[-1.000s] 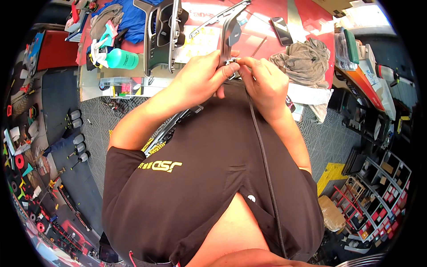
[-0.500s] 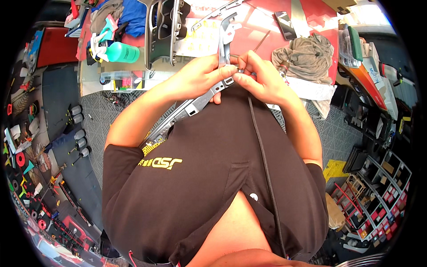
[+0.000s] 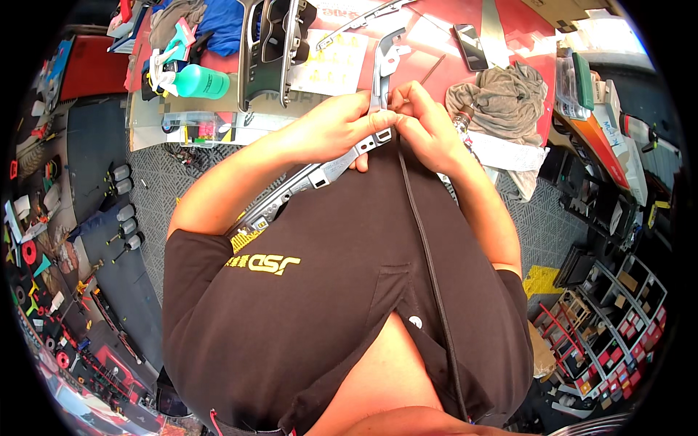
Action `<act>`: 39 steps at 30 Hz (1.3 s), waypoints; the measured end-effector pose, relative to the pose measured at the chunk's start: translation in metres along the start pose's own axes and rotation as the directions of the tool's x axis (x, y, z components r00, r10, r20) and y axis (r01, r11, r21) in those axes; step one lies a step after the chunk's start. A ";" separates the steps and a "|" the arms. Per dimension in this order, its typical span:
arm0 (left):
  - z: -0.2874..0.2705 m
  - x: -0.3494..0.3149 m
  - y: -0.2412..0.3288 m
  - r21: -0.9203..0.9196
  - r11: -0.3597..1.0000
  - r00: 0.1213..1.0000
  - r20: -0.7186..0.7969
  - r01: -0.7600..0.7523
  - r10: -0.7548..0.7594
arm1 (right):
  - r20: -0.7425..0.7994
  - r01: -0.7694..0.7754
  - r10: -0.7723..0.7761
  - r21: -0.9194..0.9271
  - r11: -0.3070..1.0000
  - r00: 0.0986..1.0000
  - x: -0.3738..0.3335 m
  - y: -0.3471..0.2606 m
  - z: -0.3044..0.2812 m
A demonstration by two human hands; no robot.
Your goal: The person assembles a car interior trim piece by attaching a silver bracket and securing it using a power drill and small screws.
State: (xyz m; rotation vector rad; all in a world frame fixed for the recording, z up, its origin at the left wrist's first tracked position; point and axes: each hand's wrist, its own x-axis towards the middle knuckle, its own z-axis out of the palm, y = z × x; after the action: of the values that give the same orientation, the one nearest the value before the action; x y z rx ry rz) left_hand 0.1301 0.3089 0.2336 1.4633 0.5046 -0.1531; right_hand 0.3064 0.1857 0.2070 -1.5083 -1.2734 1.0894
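Note:
A long, bent grey trim strip (image 3: 318, 178) with slots and clips along it runs slantwise in front of my chest, its narrow end (image 3: 385, 62) rising over the table edge. My left hand (image 3: 349, 127) is wrapped around the strip near the bend, thumb lying along the top. Right beside that thumb, my right hand (image 3: 424, 127) is closed, with thumb and fingers pinched at the strip's bend. Whatever small thing may be between those fingertips is hidden. A dark cord (image 3: 420, 218) hangs down my shirt below the right hand.
On the red table (image 3: 429, 33) stand a dark console trim panel (image 3: 256, 73) and a green spray bottle (image 3: 207, 82). Another grey strip (image 3: 363, 18), a phone (image 3: 471, 47), a thin rod (image 3: 433, 68) and a crumpled grey cloth (image 3: 502, 94) lie there too.
The strip and both hands have shifted slightly to the right in view. My right hand's fingertips now sit closer against the left thumb at the bend.

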 end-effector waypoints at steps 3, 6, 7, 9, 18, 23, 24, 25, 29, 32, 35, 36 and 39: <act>0.000 -0.001 0.011 0.092 0.994 0.997 -0.043 0.062 -0.058 | -0.011 -0.057 0.056 -0.046 0.997 0.998 0.001 -0.005 0.002; 0.001 0.000 0.007 0.081 0.993 0.996 -0.045 0.085 -0.081 | -0.005 -0.073 0.073 -0.007 0.997 0.997 0.001 -0.004 0.003; 0.002 0.001 0.004 0.049 0.998 0.998 -0.048 0.051 -0.049 | -0.009 -0.073 0.073 0.027 0.997 0.997 0.001 -0.003 0.004; 0.004 0.003 -0.001 -0.018 1.000 0.999 -0.053 -0.015 0.014 | 0.008 -0.114 0.114 0.100 0.988 0.993 -0.001 0.001 0.004; 0.006 -0.001 0.009 -0.025 0.999 0.997 -0.058 0.042 -0.044 | 0.153 -0.316 0.278 0.522 0.792 0.948 -0.011 0.010 0.001; 0.003 0.006 0.002 -0.075 0.995 0.998 0.007 0.068 -0.068 | 0.298 -0.319 0.143 0.706 0.632 0.944 -0.008 0.029 -0.009; 0.000 0.007 -0.001 -0.075 0.992 0.994 0.024 0.104 -0.102 | 0.279 -0.320 0.163 0.741 0.591 0.946 -0.007 0.025 -0.010; 0.001 0.005 -0.001 -0.119 0.990 0.997 0.033 0.072 -0.068 | 0.281 -0.307 0.137 0.756 0.578 0.950 -0.007 0.027 -0.013; -0.001 0.000 0.000 -0.186 0.982 0.999 0.040 -0.011 0.019 | 0.138 -0.195 0.162 0.881 0.431 0.977 0.004 0.037 -0.025; 0.002 -0.004 0.008 -0.123 0.992 1.000 0.011 -0.014 0.015 | -0.364 0.097 -0.004 0.239 0.966 0.931 0.009 0.012 -0.029; 0.004 -0.005 0.012 -0.040 0.999 1.000 -0.005 -0.013 0.013 | -0.315 0.289 -0.484 -0.503 0.815 0.816 0.019 -0.030 -0.040; 0.005 -0.005 0.013 0.000 1.000 1.000 -0.005 -0.017 0.017 | -0.243 0.334 -0.574 -0.615 0.715 0.782 0.025 -0.037 -0.044; 0.005 -0.005 0.019 0.116 0.993 1.000 -0.002 0.001 -0.001 | -0.124 0.359 -0.679 -0.773 0.523 0.723 0.033 -0.038 -0.051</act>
State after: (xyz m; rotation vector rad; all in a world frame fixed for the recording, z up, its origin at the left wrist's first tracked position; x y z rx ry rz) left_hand 0.1341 0.3049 0.2532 1.5764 0.5050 -0.1847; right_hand 0.3500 0.2184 0.2536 -1.5626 -1.7735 -0.2135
